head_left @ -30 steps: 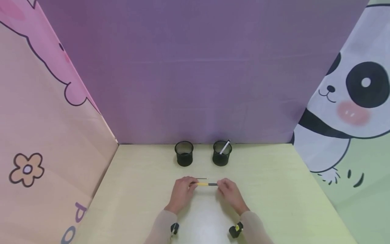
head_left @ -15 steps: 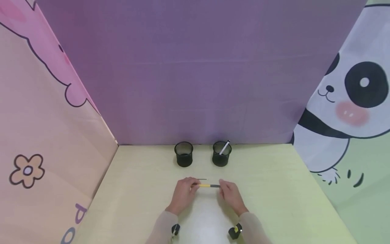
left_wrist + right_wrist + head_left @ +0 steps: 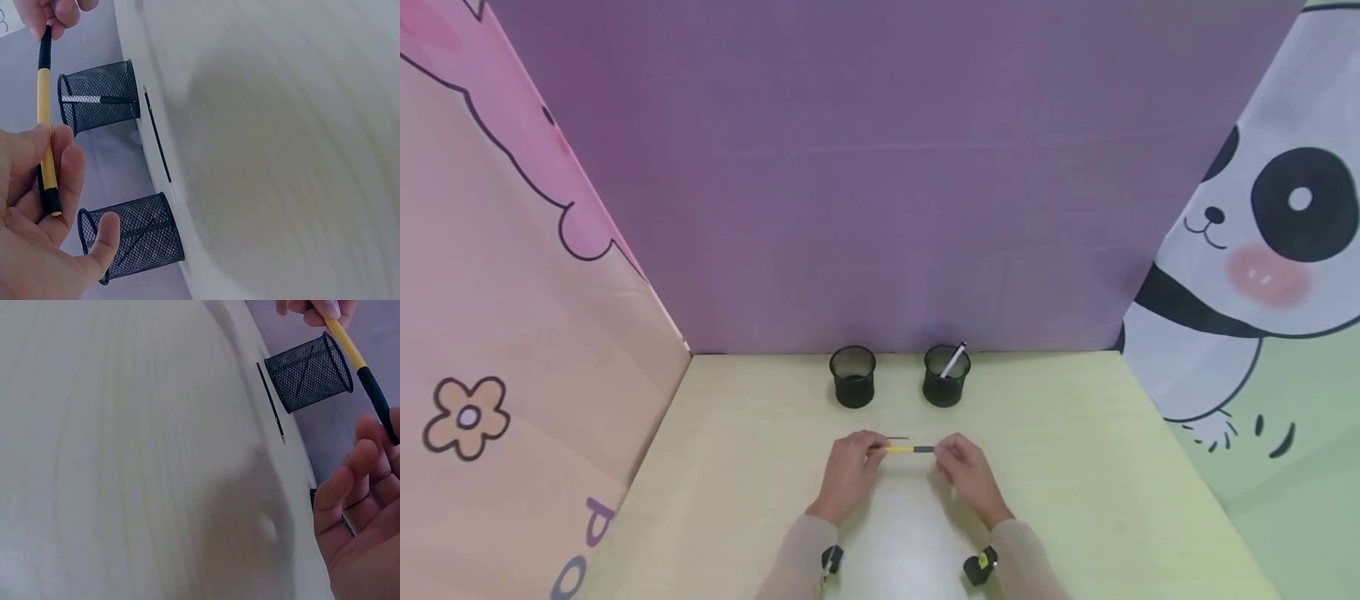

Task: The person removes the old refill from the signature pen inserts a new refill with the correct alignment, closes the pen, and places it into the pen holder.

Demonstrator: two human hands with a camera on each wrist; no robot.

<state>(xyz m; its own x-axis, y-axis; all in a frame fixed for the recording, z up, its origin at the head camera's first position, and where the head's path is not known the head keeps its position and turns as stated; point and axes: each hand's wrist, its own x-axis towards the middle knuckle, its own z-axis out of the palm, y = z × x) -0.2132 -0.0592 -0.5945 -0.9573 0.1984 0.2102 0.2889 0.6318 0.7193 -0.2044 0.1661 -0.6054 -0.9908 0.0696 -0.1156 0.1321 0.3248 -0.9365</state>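
Note:
A pen (image 3: 901, 449) with a yellow barrel and black grip is held level above the table between both hands. My left hand (image 3: 846, 475) holds the yellow part; in the left wrist view the pen's black end (image 3: 51, 203) pokes out below those fingers. At the opposite end, the fingertips of my right hand (image 3: 970, 475) pinch the tip of the black grip (image 3: 374, 394). Behind the pen, a thin black pen refill (image 3: 157, 134) with a silvery tip lies on the table.
Two black mesh pen cups stand near the purple back wall (image 3: 880, 183). A white pen with a black end (image 3: 953, 361) leans in the right cup (image 3: 943, 393). Through the mesh of the left cup (image 3: 854, 393), a dark slanting line shows. Patterned panels flank the pale wooden table (image 3: 1075, 467).
Both hands keep their hold on the pen, which has shifted only slightly back and forth. The refill and the cups stay where they were.

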